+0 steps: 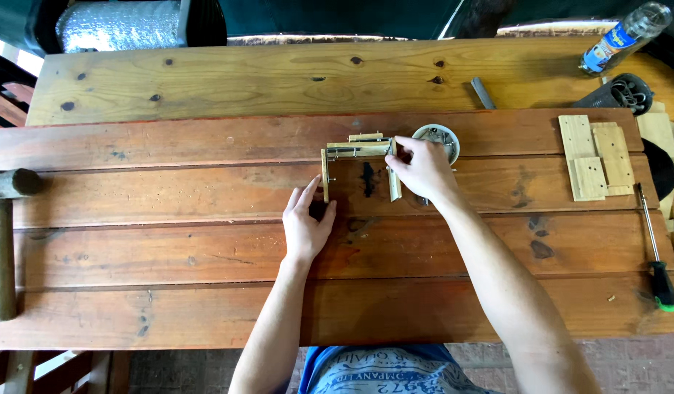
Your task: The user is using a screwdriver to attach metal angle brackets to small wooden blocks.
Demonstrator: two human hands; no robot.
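A small wooden frame (355, 157) of thin strips lies at the middle of the table (206, 241). The left hand (306, 222) steadies its lower left leg, fingers pinched loosely against the strip. The right hand (422, 166) has its grip closed on the frame's upper right corner, with a small round dish (445, 135) at its one o'clock. The frame looks light, stiff and probably fragile at the joints, so it is best held near the corners.

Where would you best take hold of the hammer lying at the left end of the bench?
Probably the wooden handle of the hammer, near its lower end, coming from above. It lies flat along the edge of the bench, head away from the person, with both hands busy elsewhere.
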